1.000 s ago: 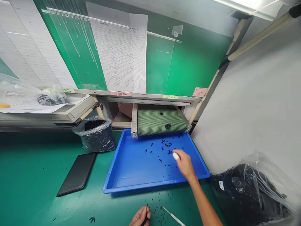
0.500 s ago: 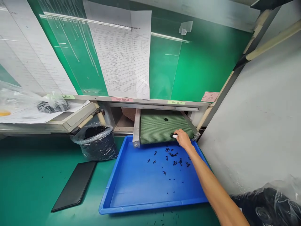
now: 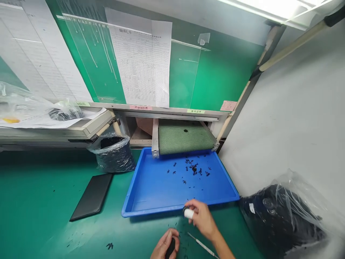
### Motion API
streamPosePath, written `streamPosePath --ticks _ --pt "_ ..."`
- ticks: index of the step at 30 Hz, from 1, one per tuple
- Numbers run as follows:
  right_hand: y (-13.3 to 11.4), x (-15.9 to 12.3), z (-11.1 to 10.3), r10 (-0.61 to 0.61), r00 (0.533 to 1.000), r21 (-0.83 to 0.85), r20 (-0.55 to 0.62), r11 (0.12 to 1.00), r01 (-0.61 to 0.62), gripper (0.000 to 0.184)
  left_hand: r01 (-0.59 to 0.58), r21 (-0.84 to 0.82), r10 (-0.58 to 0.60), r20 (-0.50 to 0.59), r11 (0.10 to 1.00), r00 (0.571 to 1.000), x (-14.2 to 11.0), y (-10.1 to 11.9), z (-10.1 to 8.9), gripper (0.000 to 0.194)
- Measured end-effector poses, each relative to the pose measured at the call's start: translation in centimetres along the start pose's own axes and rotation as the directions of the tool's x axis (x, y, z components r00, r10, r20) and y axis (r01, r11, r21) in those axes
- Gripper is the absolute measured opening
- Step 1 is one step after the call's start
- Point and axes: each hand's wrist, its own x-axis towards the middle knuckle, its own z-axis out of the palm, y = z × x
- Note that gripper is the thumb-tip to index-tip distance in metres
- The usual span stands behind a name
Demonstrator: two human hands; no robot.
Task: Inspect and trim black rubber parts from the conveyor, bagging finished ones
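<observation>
My left hand [image 3: 165, 245], at the bottom edge, has its fingers wrapped round a dark oval piece [image 3: 170, 249]. Just above and to the right, my right hand [image 3: 203, 220] pinches a small black round part [image 3: 185, 210]; a white cover [image 3: 189, 213] shows on one of its fingers. Both hands are over the green table, in front of the blue tray [image 3: 172, 210]. A slim white tool with a thin metal tip [image 3: 202, 246] lies beside my right hand. Small black bits [image 3: 188, 166] are scattered in the tray, with a black round part [image 3: 194, 168] among them.
A green conveyor belt [image 3: 183, 142] ends over the tray's far edge, carrying a black disc [image 3: 185, 131]. Left of the tray stand an open plastic bag of dark pieces [image 3: 115, 158] and a flat black case [image 3: 91, 197]. A large bag of black parts [image 3: 280, 216] sits right, by the white wall.
My right hand has come back from the conveyor's end to the table's front, holding a black part. My left hand has entered at the bottom. A round part now shows in the tray.
</observation>
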Motion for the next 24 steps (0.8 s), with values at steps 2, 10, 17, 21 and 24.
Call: streamPosePath --ticks 2,10,17,21,24 --pt "1.2 -3.2 2.4 0.031 0.999 0.055 0.019 0.998 -0.032 0.025 -0.021 0.047 0.02 0.02 0.999 1.0 -0.3 -0.1 0.9 0.045" --pt "2.6 -8.6 3.7 -0.111 0.993 -0.219 0.046 0.968 0.119 0.009 -0.015 0.356 -0.017 0.088 0.934 0.996 -1.4 -2.2 0.3 0.049" --pt "3.5 -8.5 5.1 -0.093 0.995 -0.112 -0.021 0.99 0.09 0.015 -0.006 0.368 -0.009 0.04 0.93 0.999 -2.8 -1.4 1.4 0.049" --pt "3.2 -7.4 4.5 -0.031 0.999 -0.001 -0.042 1.0 0.031 0.018 -0.057 0.334 0.046 0.041 0.941 0.998 -2.7 -0.8 1.8 0.045" --pt "1.5 -6.5 2.0 -0.143 0.99 -0.218 0.002 0.966 0.14 0.019 -0.005 0.208 0.014 -0.041 0.978 0.999 -2.4 -0.3 1.2 0.042"
